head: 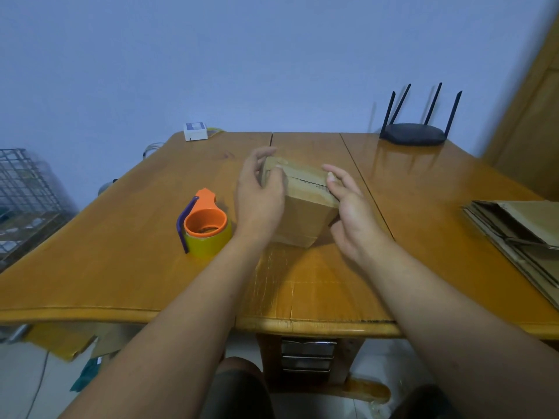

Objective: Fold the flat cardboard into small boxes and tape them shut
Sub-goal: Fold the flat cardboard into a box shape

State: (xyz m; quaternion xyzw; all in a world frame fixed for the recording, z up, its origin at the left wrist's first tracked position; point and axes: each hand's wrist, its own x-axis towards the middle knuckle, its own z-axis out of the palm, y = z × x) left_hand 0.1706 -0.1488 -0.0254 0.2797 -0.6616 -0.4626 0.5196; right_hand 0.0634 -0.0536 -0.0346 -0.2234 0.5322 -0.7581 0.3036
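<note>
A small brown cardboard box [304, 214] stands on the wooden table [127, 237], its top flaps folded down with a dark seam between them. My left hand [260, 198] wraps around the box's left side, thumb and fingers pressing on the top flap. My right hand [351, 207] rests against the box's right side with its fingers spread, fingertips on the right flap. A tape dispenser [205, 226], orange with a purple handle and a yellow roll, sits on the table just left of my left wrist. A stack of flat cardboard [520, 234] lies at the table's right edge.
A black router [416, 133] with several antennas stands at the back right. A small white box [195, 131] sits at the back edge. A wire rack [27, 189] is left of the table; cardboard pieces lie on the floor below.
</note>
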